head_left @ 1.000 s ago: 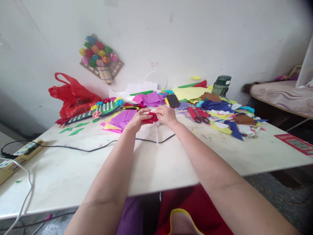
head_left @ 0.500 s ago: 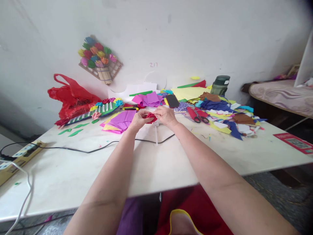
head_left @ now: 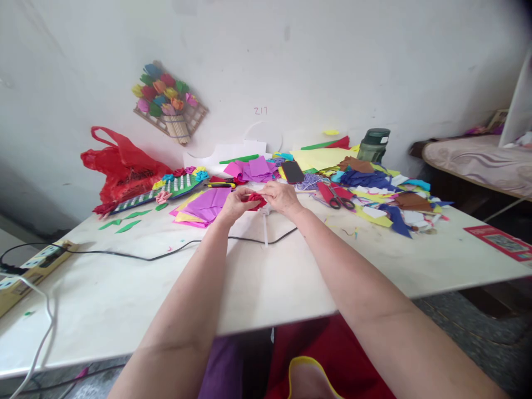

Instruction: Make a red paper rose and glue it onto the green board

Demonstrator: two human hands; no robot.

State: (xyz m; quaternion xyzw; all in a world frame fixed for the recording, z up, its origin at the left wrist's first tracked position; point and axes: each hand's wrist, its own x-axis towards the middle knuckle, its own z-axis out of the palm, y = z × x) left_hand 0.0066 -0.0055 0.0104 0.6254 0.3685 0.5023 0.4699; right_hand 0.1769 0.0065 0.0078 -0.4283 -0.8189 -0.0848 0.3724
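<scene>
Some red paper [head_left: 258, 203] was gripped above the desk [head_left: 286, 282] by fingers of both left hand [head_left: 236, 207] and right hand [head_left: 284, 199].

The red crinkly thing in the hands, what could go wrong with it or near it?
The red crinkly thing is pinched by the left hand, with the right hand close against it, so too hard a squeeze might crush it.

The black cable passes beneath the left arm, so that arm could perhaps snag it.

The scissors lie to the right, where a sideways reach might bump them.
</scene>
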